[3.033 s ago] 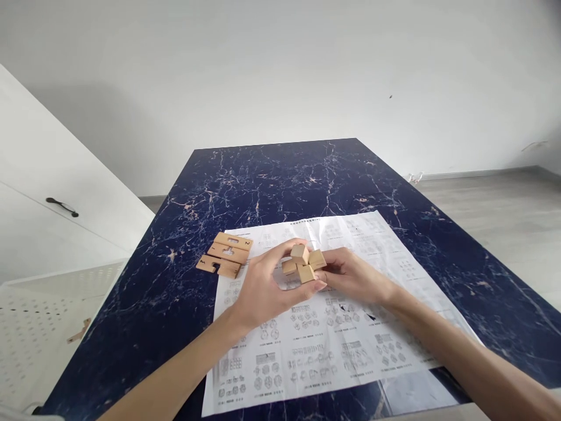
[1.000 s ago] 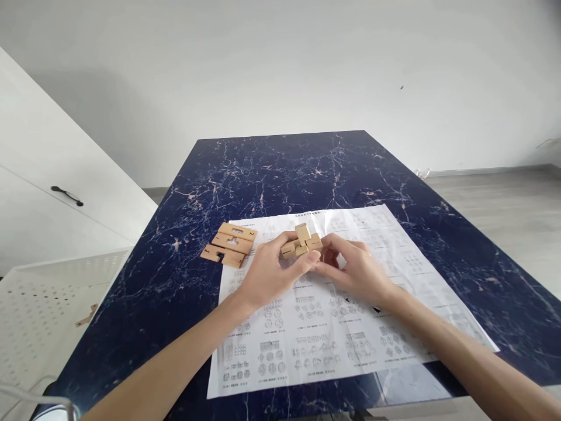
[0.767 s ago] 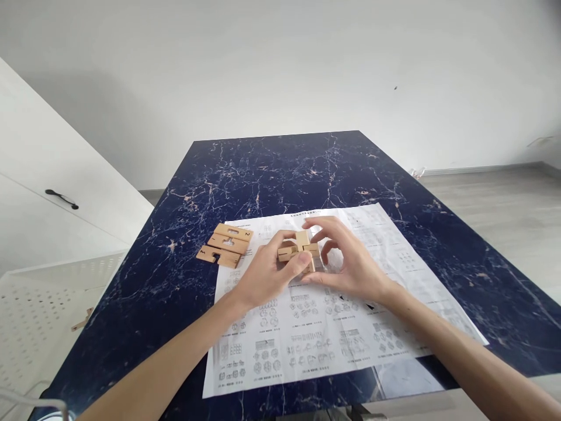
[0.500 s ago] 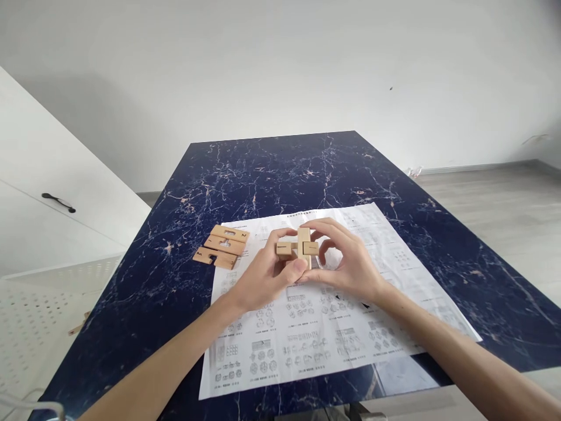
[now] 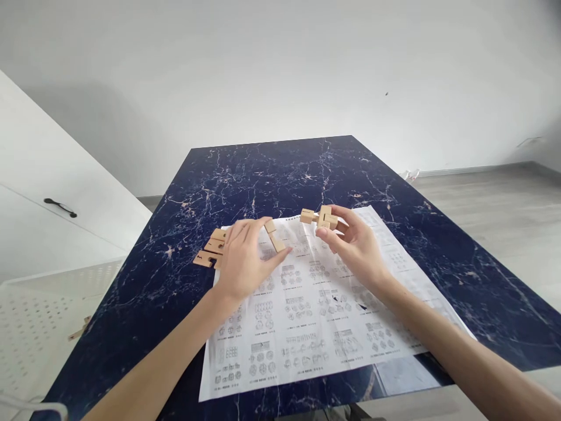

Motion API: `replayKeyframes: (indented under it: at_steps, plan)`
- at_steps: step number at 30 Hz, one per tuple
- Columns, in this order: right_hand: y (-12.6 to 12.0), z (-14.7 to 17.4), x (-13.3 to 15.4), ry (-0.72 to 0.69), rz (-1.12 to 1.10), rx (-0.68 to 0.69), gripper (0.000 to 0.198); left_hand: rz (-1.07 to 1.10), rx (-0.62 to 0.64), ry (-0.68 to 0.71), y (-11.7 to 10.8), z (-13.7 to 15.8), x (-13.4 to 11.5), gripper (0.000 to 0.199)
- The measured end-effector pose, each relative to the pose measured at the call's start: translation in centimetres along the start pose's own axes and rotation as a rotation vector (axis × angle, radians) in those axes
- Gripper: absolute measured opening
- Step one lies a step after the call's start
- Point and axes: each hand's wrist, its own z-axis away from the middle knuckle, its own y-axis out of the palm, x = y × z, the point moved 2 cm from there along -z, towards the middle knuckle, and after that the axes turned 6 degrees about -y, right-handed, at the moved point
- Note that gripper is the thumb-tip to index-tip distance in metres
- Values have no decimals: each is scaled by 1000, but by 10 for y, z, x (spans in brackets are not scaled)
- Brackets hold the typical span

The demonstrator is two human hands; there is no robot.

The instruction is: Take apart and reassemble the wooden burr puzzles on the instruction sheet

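Observation:
My left hand (image 5: pixel 246 257) pinches a notched wooden puzzle piece (image 5: pixel 275 237) between thumb and fingertips, above the left part of a printed sheet (image 5: pixel 302 316). Just beyond that hand's fingers, numbered flat wooden pieces (image 5: pixel 205 259) lie side by side, partly hidden behind it. Farther right, my right hand (image 5: pixel 357 248) grips several interlocked wooden puzzle pieces (image 5: pixel 324 217) by one end, held up over the sheet's far edge. The two hands are apart.
Rows of small diagrams cover the sheet, which lies on a dark blue marbled table (image 5: pixel 263 175). A white cabinet with a black handle (image 5: pixel 60 207) stands at left, above a white perforated surface (image 5: pixel 39 304). A pale wall is behind the table.
Both hands were together on one wooden assembly. Now they have separated: the left moved left with a single notched piece, the right moved up and right with the joined pieces.

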Motion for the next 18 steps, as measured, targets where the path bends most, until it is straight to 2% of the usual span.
replayKeyframes:
  at_steps: [5,9,12,18]
  plan:
    - [6,2,2,7,64,68,65,-178,-53,-66,-7,-15,30,47]
    - [8,3,2,-8,108,115,62,-220,37,-204,-6,-19,46,43]
    - [9,3,1,5,126,133,65,-226,99,-269,-5,-19,47,42]
    - [9,2,1,12,137,153,66,-282,95,-259,-4,-17,44,39]
